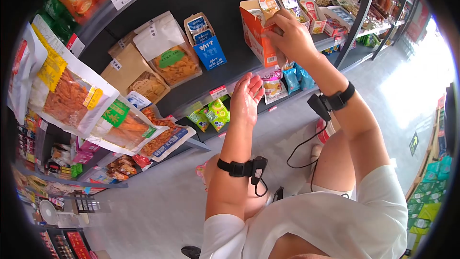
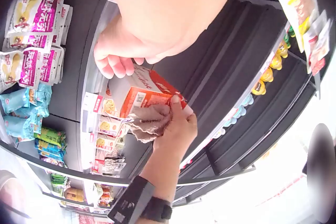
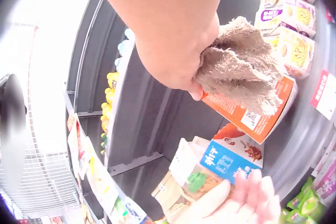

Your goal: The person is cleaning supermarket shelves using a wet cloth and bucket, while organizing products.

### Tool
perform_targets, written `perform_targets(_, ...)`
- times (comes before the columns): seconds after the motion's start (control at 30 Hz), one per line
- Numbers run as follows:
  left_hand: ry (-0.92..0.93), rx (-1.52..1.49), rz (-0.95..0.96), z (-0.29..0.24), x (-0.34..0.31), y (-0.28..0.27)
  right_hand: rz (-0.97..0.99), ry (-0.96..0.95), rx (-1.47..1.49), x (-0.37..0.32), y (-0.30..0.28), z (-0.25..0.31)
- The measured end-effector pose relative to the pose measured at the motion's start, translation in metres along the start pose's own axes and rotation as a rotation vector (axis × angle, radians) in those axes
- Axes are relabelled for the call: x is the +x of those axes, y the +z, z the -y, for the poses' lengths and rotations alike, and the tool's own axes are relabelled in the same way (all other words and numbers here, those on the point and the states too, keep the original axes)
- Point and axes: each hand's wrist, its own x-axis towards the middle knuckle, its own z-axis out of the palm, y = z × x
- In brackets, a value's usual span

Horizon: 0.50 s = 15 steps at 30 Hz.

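My right hand (image 1: 293, 34) is at the upper edge of an orange display box (image 1: 256, 38) on the shelf, its fingers on the edge. A crumpled grey-brown cloth (image 3: 239, 66) hangs from that same hand, against the box's side in the right wrist view. The cloth is mostly hidden below the hand in the head view. In front of the shelf edge, my left hand (image 1: 247, 97) is raised palm up, fingers relaxed, holding nothing. From the left wrist view, the box (image 2: 147, 95) stands tilted between both hands.
Left of the orange box stands a blue display box (image 1: 209, 50), then clear-windowed snack bags (image 1: 175, 62). More snack boxes (image 1: 314, 17) line the shelf to the right. Green packets (image 1: 215, 115) lie on the lower shelf. Large hanging bags (image 1: 67, 88) jut out at left.
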Motion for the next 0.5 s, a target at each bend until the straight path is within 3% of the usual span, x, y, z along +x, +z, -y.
perform_targets(0.1, -0.15, -0.122, 0.1, 0.013, 0.009, 0.003, 0.017, -0.052, 0.103, -0.013, -0.023, 0.02)
perform_targets(0.2, -0.283, -0.236, 0.446, 0.015, 0.007, 0.022, 0.074, -0.095, 0.156, -0.03, -0.041, 0.037)
perform_targets(0.23, -0.219, -0.21, 0.503, 0.02, 0.008, 0.027, 0.092, -0.111, 0.17, -0.037, -0.047, 0.043)
perform_targets(0.37, -0.089, -0.332, 0.59, 0.022, -0.003, 0.042, 0.118, -0.166, 0.163, -0.07, -0.06, 0.059)
perform_targets(0.43, -0.061, -0.231, 0.51, 0.023, -0.002, 0.044, 0.155, -0.229, 0.147, -0.082, -0.068, 0.062)
perform_targets(0.5, -0.038, -0.171, 0.465, 0.024, 0.0, 0.041, 0.108, -0.143, 0.252, -0.092, -0.08, 0.072)
